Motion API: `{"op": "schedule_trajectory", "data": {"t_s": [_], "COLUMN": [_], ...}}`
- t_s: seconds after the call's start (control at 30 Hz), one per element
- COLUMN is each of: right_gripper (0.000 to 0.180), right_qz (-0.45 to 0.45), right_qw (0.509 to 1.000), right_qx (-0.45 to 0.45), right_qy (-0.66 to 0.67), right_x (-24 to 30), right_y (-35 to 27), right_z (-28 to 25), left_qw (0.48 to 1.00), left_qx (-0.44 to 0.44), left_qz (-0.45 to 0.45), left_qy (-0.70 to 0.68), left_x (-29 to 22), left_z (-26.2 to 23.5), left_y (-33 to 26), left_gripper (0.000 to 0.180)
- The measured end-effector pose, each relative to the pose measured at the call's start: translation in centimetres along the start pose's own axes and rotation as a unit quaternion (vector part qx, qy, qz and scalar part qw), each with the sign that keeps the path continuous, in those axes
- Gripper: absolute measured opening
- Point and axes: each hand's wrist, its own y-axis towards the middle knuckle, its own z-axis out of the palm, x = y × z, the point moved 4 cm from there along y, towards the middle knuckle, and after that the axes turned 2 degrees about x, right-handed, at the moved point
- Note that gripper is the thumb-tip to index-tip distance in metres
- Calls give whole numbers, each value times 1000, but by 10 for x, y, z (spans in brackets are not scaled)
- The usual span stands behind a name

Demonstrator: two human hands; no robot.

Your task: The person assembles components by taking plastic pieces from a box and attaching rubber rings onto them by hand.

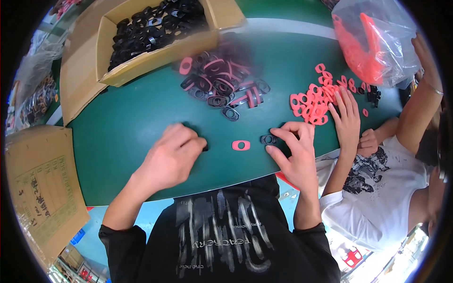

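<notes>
My left hand is closed over the green table, slightly blurred. A dark bit shows at its fingertips, probably part of a black piece mostly hidden by the fingers. Between the thumb and index finger of my right hand is a small black plastic piece with a round hole, held at the tabletop. A flat pink-red ring piece with a central hole lies alone between my two hands. Beyond it is a loose pile of black pieces, several with pink-red rings on them.
A cardboard box full of black pieces stands at the far left. Another carton is at the left edge. At right, a co-worker's hand rests on a heap of pink-red rings. A clear plastic bag with red contents sits behind.
</notes>
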Motion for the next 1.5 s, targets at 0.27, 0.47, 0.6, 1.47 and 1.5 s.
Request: {"op": "schedule_trajectory", "data": {"t_s": [0.27,0.47,0.6,1.47,1.5], "right_gripper": [40,28,27,35,35], "right_qz": [-32,8,66,98,77], "right_qw": [999,997,994,994,996], "right_qx": [15,-82,-74,-46,-34], "right_qy": [-6,13,-51,17,11], "right_x": [3,-2,-8,-19,-20], "right_y": [6,21,30,-20,-20], "right_z": [3,-10,-15,-23,-20], "left_qw": [998,999,998,995,995], "left_qx": [-50,44,56,33,34], "left_qz": [-40,12,-10,70,62], "left_qy": [-4,22,-15,-67,-66], "left_x": [4,3,-6,-25,-25], "left_z": [-5,0,-10,45,44], "left_y": [3,-4,7,54,54], "left_gripper": [30,42,39,29,29]}}
